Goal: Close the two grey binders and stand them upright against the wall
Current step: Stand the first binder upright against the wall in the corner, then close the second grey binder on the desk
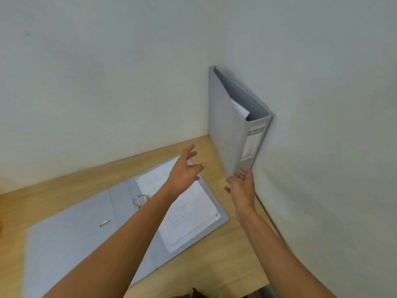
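Observation:
One grey binder (227, 125) stands closed and upright in the corner, its back against the right wall (333, 125) and its labelled spine facing me. My right hand (241, 187) hovers at its lower front corner, fingers spread, holding nothing; contact with the cover cannot be told. The second grey binder (71, 244) lies open flat on the wooden desk (225, 254), with its metal rings (140, 201) in the middle and white sheets (193, 211) on its right half. Above those sheets my left hand (185, 168) floats with its fingers apart, just left of the standing binder.
The desk fits into a corner formed by the back wall (107, 82) and the right wall. A dark object (193, 294) shows at the desk's near edge. Bare wood lies between the open binder and the right wall.

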